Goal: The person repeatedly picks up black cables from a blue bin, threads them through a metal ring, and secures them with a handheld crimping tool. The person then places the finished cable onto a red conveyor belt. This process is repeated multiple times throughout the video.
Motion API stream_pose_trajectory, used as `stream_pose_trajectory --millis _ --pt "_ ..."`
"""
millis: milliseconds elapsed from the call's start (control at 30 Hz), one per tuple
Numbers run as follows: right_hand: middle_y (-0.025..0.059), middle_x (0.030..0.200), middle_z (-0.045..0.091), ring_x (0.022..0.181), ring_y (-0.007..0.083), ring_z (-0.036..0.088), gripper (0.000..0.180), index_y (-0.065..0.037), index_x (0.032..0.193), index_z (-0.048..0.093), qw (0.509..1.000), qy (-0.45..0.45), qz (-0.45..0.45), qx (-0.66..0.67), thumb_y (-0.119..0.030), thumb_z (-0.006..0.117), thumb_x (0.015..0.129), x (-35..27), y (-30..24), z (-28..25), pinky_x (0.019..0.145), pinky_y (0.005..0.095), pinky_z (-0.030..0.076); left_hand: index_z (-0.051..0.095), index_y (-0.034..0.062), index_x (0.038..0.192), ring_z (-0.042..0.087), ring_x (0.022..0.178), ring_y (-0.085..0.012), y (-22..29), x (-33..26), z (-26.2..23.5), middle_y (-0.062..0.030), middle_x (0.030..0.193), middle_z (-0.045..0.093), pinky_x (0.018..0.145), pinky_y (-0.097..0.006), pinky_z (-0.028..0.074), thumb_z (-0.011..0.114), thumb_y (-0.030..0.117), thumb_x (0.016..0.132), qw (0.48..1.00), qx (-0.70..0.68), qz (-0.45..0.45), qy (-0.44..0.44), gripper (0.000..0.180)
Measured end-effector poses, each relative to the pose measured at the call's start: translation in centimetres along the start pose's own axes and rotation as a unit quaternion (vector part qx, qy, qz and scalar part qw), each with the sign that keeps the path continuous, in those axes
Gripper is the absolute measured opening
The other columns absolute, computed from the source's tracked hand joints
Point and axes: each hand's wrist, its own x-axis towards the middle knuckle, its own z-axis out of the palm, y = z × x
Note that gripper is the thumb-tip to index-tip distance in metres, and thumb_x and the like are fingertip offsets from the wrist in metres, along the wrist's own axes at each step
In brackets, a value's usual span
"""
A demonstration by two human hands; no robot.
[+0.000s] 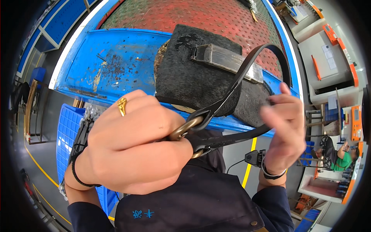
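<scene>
A black strap [235, 83] with a brass ring [185, 129] is held up between both hands, above the front edge of the bench [116, 62]. The ring is gripped by the left hand [131, 147], which is closed into a fist around it, so that only part of the ring is seen past the knuckles. A gold finger ring [122, 105] is worn on this hand, and a thin black band [77, 178] lies around its wrist.

From the brass ring the strap is led up to the right in a loop, arched over near the top and brought back down to the right hand [284, 131]. A second run of strap passes from under the ring across to that hand. The right hand is partly closed, the strap being pinched between thumb and fingers; it is blurred, so the exact hold cannot be told. A black wristband [272, 174] is worn there.

Behind the strap a black padded block [193, 77] with a metal bar [228, 60] on top rests on the blue bench. A blue crate [69, 131] is seen lower left, and a seated person [340, 156] far right.
</scene>
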Motion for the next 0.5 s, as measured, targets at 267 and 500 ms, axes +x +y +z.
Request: stream_pose_trajectory --millis 267,500 --pt "0.0154 0.115 0.050 0.110 0.0283 0.043 0.042 0.003 0.106 0.058 0.964 0.134 0.172 -0.154 -0.028 0.034 0.091 -5.4 6.3 -1.6 0.097 0.0411 0.027 0.056 0.0074 0.073 0.049 0.059 -0.0204 1.2 -1.0 -1.1 -0.0064 0.074 0.054 0.051 -0.033 0.036 0.063 0.015 0.069 0.998 0.040 0.058 -0.003 0.011" --pt "0.0144 0.127 0.043 0.127 0.0318 0.025 0.036 -0.007 0.104 0.063 0.943 -0.080 0.240 -0.217 -0.035 0.047 0.086 -7.8 5.9 -1.4 0.103 0.0484 0.011 0.055 0.0079 0.076 0.050 0.061 -0.0199 4.0 -1.5 -0.7 -0.0060 0.079 0.054 0.052 -0.035 0.037 0.063 0.013 0.068 0.988 0.113 0.103 0.005 0.012"
